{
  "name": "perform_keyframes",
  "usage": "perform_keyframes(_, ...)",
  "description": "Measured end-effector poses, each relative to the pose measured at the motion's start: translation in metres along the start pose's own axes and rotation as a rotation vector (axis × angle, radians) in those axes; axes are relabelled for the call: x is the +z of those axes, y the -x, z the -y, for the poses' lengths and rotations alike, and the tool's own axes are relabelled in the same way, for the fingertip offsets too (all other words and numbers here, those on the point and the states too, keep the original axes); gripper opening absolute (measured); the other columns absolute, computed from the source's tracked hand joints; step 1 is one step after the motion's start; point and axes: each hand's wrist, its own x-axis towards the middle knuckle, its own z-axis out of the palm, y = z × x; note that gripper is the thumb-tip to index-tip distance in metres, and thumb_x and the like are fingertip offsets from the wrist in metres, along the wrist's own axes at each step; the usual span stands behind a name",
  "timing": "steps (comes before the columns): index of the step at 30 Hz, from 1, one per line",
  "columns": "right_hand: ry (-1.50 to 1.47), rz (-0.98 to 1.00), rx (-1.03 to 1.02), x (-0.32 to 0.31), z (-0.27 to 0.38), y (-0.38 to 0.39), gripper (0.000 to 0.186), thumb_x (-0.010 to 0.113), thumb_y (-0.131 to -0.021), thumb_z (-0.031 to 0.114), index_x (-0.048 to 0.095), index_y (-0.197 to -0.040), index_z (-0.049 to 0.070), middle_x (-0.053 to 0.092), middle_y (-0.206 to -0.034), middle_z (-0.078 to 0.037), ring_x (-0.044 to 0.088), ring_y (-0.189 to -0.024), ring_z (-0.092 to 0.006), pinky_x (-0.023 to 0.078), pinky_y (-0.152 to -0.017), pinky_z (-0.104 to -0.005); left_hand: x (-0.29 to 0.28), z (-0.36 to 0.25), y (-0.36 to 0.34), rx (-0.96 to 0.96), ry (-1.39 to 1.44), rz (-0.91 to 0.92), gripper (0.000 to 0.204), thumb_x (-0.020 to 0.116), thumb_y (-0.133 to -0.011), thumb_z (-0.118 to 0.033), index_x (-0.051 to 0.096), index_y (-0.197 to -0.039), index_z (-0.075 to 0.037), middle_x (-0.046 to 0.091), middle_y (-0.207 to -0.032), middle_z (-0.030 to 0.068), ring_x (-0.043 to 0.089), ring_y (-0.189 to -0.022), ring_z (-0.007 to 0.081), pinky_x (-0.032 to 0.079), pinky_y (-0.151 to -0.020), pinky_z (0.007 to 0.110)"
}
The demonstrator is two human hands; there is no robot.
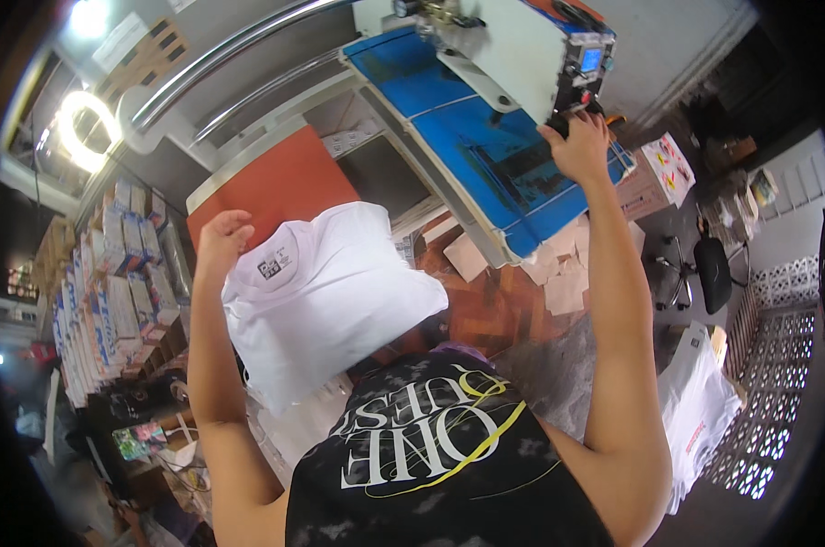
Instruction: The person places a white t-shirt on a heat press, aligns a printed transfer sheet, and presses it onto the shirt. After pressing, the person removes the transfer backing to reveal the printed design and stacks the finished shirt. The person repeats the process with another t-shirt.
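A heat press with a blue bed (494, 155) and a pale upper housing (513, 55) stands at the far middle. My right hand (581, 146) reaches to its front, fingers over a black handle (563, 119) beneath the control box (587, 62), which has a small lit screen and a red button. The thumb sticks out to the left. A white T-shirt (339, 283) with a dark print inside its neck lies partly on a red-orange pad (280, 178), its lower part hanging toward me. My left hand (223, 239) hovers by the collar, fingers loosely bent, with nothing visible in them.
Stacked boxes (111, 305) line the left. A metal rail (239, 59) crosses the upper left. Loose brown sheets (567, 273) lie below the press. On the right are a black office chair (711, 264) and a pile of white shirts (700, 401).
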Motion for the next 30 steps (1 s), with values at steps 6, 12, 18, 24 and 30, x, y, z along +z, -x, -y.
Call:
perform_keyframes(6, -0.101, -0.033, -0.031, -0.002, -0.001, 0.001, 0.052, 0.07, -0.087, 0.05, 0.072, -0.113, 0.005, 0.066, -0.117, -0.013, 0.052, -0.123, -0.0371, 0.027, -0.116, -0.0528, 0.127, -0.132, -0.019, -0.057, 0.149, 0.208, 0.029, 0.065, -0.097, -0.01, 0.066, -0.122, 0.004, 0.07, -0.106, 0.0111, 0.069, -0.086, 0.0159, 0.056, -0.077, 0.028)
perform_keyframes(12, -0.172, -0.158, -0.107, 0.009, -0.012, 0.005, 0.053, 0.072, -0.085, 0.05, 0.073, -0.11, 0.004, 0.066, -0.114, -0.014, 0.052, -0.12, -0.0373, 0.029, -0.114, -0.0541, 0.185, -0.138, -0.009, -0.017, 0.583, 0.299, 0.025, 0.061, -0.1, -0.01, 0.067, -0.121, 0.002, 0.068, -0.118, 0.0129, 0.069, -0.099, 0.0214, 0.056, -0.088, 0.032)
perform_keyframes(18, -0.082, -0.356, 0.009, 0.012, 0.02, 0.015, 0.034, 0.083, -0.077, 0.025, 0.067, -0.097, 0.002, 0.065, -0.105, -0.019, 0.058, -0.103, -0.0396, 0.043, -0.089, -0.0528, 0.009, 0.015, 0.066, 0.042, -0.592, -0.124, 0.031, 0.064, -0.092, -0.005, 0.065, -0.122, 0.001, 0.068, -0.117, 0.0158, 0.069, -0.102, 0.0285, 0.054, -0.089, 0.04)
perform_keyframes(24, -0.701, -0.068, -0.331, 0.088, 0.228, 0.096, 0.013, 0.07, -0.087, 0.014, 0.069, -0.098, 0.005, 0.069, -0.108, -0.014, 0.062, -0.107, -0.0352, 0.045, -0.098, -0.0458, -0.048, 0.115, 0.127, 0.216, -0.852, -0.295, 0.036, 0.073, -0.085, -0.013, 0.066, -0.119, -0.004, 0.067, -0.108, 0.0146, 0.063, -0.099, 0.0352, 0.051, -0.09, 0.041)
perform_keyframes(30, -0.186, 0.224, -0.442, 0.135, 0.313, 0.092, 0.019, 0.071, -0.091, 0.022, 0.066, -0.098, 0.005, 0.067, -0.108, -0.013, 0.061, -0.104, -0.031, 0.046, -0.097, -0.0393, -0.087, 0.114, 0.136, 0.163, -0.235, -0.267, 0.022, 0.077, -0.079, -0.004, 0.064, -0.097, -0.002, 0.061, -0.091, 0.0042, 0.059, -0.088, 0.0179, 0.046, -0.078, 0.03)
